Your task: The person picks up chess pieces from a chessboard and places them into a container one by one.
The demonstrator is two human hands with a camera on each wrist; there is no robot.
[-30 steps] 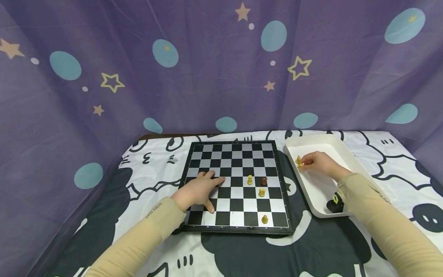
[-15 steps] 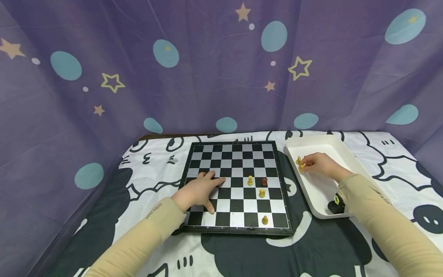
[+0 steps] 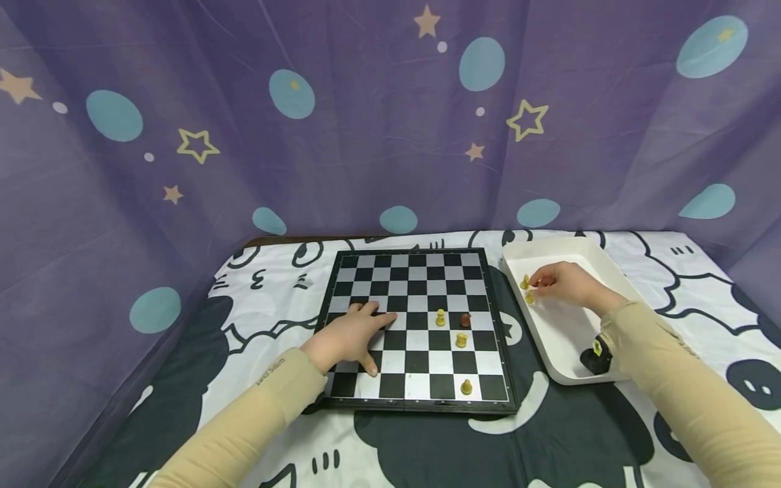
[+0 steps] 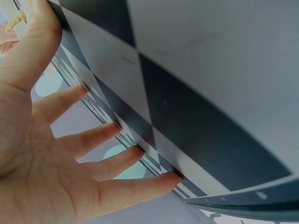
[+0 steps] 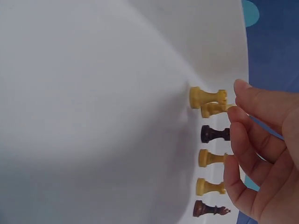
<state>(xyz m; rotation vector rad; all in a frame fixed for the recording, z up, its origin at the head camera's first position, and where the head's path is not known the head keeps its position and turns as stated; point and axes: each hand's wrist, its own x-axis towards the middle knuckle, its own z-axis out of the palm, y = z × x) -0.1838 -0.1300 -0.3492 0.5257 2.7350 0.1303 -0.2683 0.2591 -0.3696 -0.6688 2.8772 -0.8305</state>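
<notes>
My left hand (image 3: 350, 337) rests with spread fingers on the left part of a black-and-white chessboard (image 3: 400, 384). Over the white tray (image 3: 552, 369), my right hand (image 3: 564, 283) reaches in at the left wall, thumb and forefinger apart. A yellow rook (image 5: 205, 97) stands just beyond its fingertips. Another yellow chess piece (image 5: 212, 110) is partly behind the forefinger, and whether they touch I cannot tell. Several more pieces line up there, among them a dark chess piece (image 5: 212, 134) and a reddish-brown bishop (image 5: 210, 209); some tops are hidden by fingers.
On the board's right half stand a yellow chess piece (image 3: 441, 317), a reddish-brown piece (image 3: 466, 320), a yellow rook (image 3: 461, 340) and a yellow pawn (image 3: 466, 387). A patterned cloth (image 3: 427, 447) covers the table, and a purple curtain (image 3: 366, 169) hangs behind.
The right hand's fingers have drawn slightly right, away from the yellow pieces at the tray's left wall, with the lower piece now clear of the fingertips. The left hand stays put.
</notes>
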